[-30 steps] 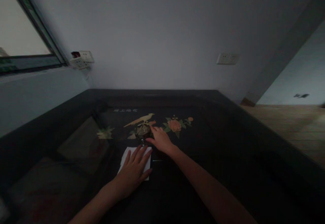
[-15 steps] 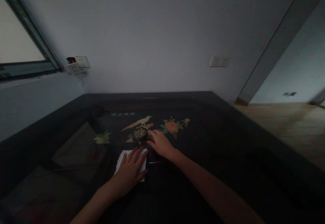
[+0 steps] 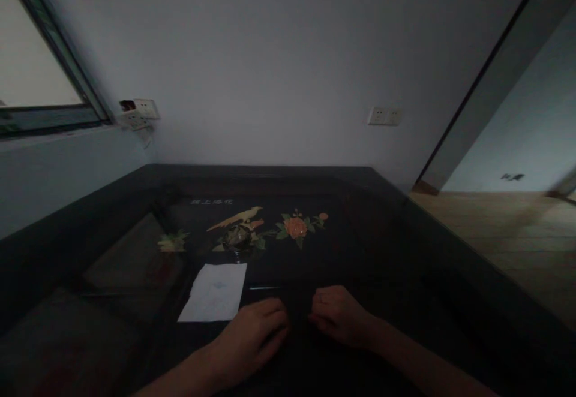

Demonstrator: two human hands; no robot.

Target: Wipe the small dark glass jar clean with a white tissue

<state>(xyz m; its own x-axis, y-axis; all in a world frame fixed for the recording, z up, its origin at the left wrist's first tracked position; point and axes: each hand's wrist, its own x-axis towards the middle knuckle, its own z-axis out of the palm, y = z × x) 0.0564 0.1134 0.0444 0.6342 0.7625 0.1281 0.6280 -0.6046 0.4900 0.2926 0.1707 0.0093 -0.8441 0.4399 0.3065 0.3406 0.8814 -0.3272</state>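
My left hand [image 3: 252, 343] rests on the dark glass table top [image 3: 360, 253] near its front, fingers curled in, with nothing visible in them. My right hand [image 3: 339, 316] lies close beside it to the right, also loosely curled, knuckles up. A white paper napkin [image 3: 213, 292] lies flat just left of and beyond my left hand, untouched. Behind the napkin stands a small stemmed glass [image 3: 237, 238], dim in the low light. A thin pale stick-like thing [image 3: 263, 288] lies right of the napkin.
The table top carries a painted bird [image 3: 236, 217] and orange flowers [image 3: 296, 227]. Wall sockets [image 3: 384, 115] sit on the far wall, more sockets [image 3: 137, 112] by the window [image 3: 31, 79] at left. Wooden floor [image 3: 508, 235] opens to the right.
Both hands drew back toward me: the left left the napkin, the right left the glass. Their fingers went from spread to curled. The view shifted slightly.
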